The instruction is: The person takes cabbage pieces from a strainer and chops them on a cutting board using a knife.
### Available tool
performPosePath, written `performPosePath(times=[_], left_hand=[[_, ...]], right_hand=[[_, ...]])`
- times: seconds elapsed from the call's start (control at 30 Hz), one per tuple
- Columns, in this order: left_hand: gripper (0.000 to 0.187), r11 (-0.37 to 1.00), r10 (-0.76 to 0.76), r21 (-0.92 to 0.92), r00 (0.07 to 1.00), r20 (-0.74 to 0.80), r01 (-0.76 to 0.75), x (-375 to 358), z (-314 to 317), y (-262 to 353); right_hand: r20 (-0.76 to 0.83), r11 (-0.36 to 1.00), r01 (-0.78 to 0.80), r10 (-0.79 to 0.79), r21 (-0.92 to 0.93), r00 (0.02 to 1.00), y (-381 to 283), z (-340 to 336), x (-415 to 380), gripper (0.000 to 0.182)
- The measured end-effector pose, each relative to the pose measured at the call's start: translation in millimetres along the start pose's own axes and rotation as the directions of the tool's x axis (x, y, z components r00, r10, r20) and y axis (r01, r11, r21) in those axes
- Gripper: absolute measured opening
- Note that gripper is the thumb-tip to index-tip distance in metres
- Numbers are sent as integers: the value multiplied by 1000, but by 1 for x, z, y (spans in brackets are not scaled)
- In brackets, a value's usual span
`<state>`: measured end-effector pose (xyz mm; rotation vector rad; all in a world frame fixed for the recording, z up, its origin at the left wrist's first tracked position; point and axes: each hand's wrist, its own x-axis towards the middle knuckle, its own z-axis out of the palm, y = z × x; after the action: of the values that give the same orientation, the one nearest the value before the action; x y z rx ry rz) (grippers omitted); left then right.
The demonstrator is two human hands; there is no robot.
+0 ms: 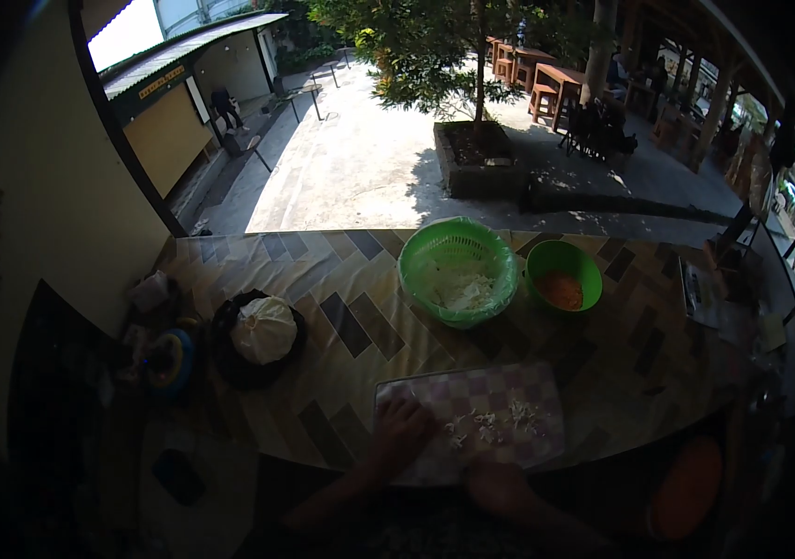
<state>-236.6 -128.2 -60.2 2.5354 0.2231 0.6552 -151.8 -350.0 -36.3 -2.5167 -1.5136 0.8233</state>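
A checkered cutting board (453,387) lies at the table's near edge, with white shredded pieces (490,427) scattered over its middle and right. My left hand (405,430) rests on the board's left part, its fingers curled downward; whatever may be under them is hidden. At the board's near edge is my right hand (498,484), closed like a fist. It is in deep shadow, so what it grips cannot be made out. Beyond the board stands a green basket (416,265) lined with clear plastic, holding white shreds. Beside it, a green bowl (593,270) contains orange shreds.
On the left of the patterned table (323,419) sits a whitish bundle (265,328) in a black plastic bag (230,359), near a round blue-edged object (178,359). A dim orange shape (688,484) is at lower right. Outside are a tree planter (481,172), stools and people.
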Motion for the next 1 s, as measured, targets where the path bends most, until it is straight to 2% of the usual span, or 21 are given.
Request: performPosePath(times=[0.03, 0.13, 0.17, 0.23, 0.3, 0.37, 0.47, 0.53, 0.57, 0.67, 0.7, 0.8, 0.87, 0.93, 0.97, 1.0], left_hand=[[14, 999, 20, -30, 999, -41, -21, 19, -8, -1], [27, 995, 45, -79, 987, -157, -58, 76, -19, -8], [32, 991, 42, -118, 984, -176, -63, 97, -25, -8], [34, 984, 156, -60, 970, -187, -170, 143, -27, -22], [34, 973, 218, -65, 973, -70, -222, 186, -24, -41], [35, 978, 193, -86, 981, 39, -189, 227, -11, -61], [41, 982, 178, -1, 932, 315, -187, 268, 33, -116], [45, 967, 11, 214, 865, 502, -136, 279, 34, -111], [46, 938, -83, 320, 813, 577, -130, 281, 35, -108], [47, 969, -72, 237, 839, 539, -68, 285, 51, -129], [38, 947, -63, 299, 848, 526, -116, 287, 53, -132], [29, 949, -11, 281, 878, 479, -142, 296, 67, -145], [24, 970, -18, 222, 878, 479, -101, 300, 67, -143], [23, 874, 122, 328, 815, 567, -358, 308, 76, -157], [23, 855, 137, 362, 834, 535, -373, 304, 80, -160], [24, 898, 160, 285, 852, 499, -335, 298, 81, -158]], right_hand=[[-61, 1000, -12, 11, -7, 998, 2, 3, -3, 24], [53, 980, -192, 190, 52, 980, 12, 7, -14, 29], [4, 990, -136, 136, 34, 991, 22, 10, -21, 31], [-86, 1000, -25, 24, -11, 996, 41, 15, -35, 37], [-103, 997, -83, 83, 2, 991, 30, -18, -53, 38], [-72, 989, -141, 143, 32, 987, 23, -45, -69, 38], [3, 972, -230, 230, 53, 973, 31, -66, -90, 38], [12, 962, -274, 274, 18, 962, 36, -78, -105, 42], [-31, 955, -297, 297, 4, 954, 33, -88, -113, 37], [-40, 942, -332, 333, 41, 942, 36, -107, -131, 34], [-62, 937, -349, 349, 20, 935, 39, -106, -134, 35], [-83, 924, -378, 381, 52, 921, 43, -108, -137, 35], [-117, 936, -345, 350, 63, 929, 46, -104, -137, 35], [-132, 946, -314, 323, 81, 937, 49, -99, -135, 35], [-134, 949, -300, 311, 95, 941, 50, -99, -132, 35], [-136, 951, -288, 301, 109, 944, 51, -99, -131, 34]])
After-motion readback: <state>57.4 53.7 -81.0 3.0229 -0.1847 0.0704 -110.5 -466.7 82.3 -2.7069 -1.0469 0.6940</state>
